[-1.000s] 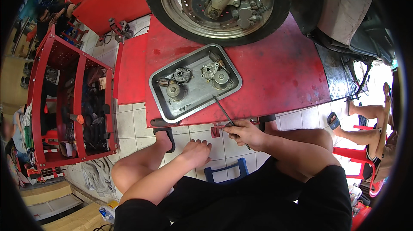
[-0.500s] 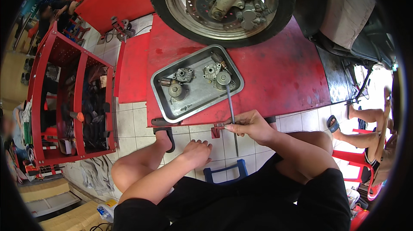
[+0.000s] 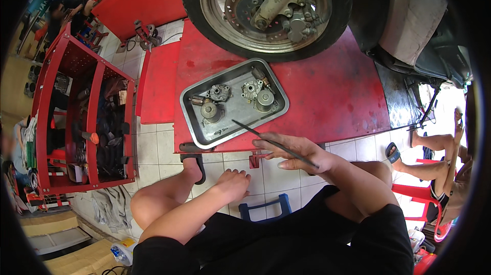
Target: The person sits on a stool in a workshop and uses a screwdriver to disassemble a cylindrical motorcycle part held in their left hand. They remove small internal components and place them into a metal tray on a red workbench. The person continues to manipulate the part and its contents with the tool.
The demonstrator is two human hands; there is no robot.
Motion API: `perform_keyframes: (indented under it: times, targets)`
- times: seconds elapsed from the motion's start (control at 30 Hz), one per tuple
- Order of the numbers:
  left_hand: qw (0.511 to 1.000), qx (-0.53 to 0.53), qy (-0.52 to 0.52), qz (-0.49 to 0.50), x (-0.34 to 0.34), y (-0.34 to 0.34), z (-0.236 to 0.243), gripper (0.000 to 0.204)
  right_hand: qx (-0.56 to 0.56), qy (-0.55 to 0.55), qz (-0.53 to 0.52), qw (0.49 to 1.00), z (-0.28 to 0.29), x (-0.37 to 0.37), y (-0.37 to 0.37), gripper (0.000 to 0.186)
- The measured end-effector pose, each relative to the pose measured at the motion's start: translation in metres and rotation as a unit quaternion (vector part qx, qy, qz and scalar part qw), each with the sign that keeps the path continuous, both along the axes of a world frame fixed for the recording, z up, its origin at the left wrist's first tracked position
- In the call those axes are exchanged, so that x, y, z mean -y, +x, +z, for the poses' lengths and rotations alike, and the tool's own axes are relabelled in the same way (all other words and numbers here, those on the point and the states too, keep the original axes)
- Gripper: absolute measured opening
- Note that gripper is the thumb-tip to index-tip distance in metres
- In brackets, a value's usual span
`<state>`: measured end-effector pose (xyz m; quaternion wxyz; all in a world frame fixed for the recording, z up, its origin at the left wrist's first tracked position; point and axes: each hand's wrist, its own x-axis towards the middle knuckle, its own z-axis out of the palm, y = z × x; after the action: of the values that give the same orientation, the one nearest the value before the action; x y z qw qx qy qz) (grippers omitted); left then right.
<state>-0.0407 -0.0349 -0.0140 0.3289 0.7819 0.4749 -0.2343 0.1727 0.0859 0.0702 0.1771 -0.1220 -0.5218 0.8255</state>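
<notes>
Dark rod (image 3: pixel 247 127) swung leftward, slanting across right fingers (image 3: pixel 284 140)

rod (image 3: pixel 276 144): dark grey | tray (image 3: pixel 236 110): silver-grey | platform (image 3: pixel 327 101): red, dark-smudged | floor (image 3: pixel 148 147): white, gridded | tyre (image 3: pixel 271 57): black

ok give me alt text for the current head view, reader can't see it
A person's right hand holds a thin dark rod, its tip appearing over a metal tray of two metal assemblies. The tray sits on a red platform, a motorbike wheel beyond it; the left hand is loosely curled, nothing visible in it.
</notes>
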Motion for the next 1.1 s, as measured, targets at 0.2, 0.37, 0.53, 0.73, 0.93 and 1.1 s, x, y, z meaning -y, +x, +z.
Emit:
perform_keyframes:
  times: [0.2,0.37,0.53,0.73,0.93,1.1]
  targets:
    - [1.000,0.004,-0.002,-0.002,0.000,0.001,-0.002,0.049,-0.021,-0.156,-0.047,0.986,-0.007,-0.004,0.005,0.051]
    - [1.000,0.003,0.002,-0.007,-0.001,0.003,-0.002,0.050,0.112,-0.122,-0.153,0.974,-0.011,-0.002,0.007,0.031]
    - [1.000,0.012,0.002,-0.011,-0.002,0.006,0.000,0.050,0.139,-0.094,-0.148,0.975,-0.030,-0.004,0.018,0.011]
    - [1.000,0.009,-0.006,-0.012,-0.004,0.009,-0.001,0.050,0.162,-0.108,-0.120,0.974,-0.010,-0.002,0.013,0.029]
    - [1.000,0.022,0.014,-0.006,-0.013,0.007,0.006,0.052,0.166,-0.074,-0.204,0.962,-0.011,-0.001,0.006,0.044]
    - [0.990,0.117,-0.032,0.074,-0.048,-0.003,0.044,0.058,0.159,0.003,-0.241,0.957,0.005,-0.010,-0.001,0.044]
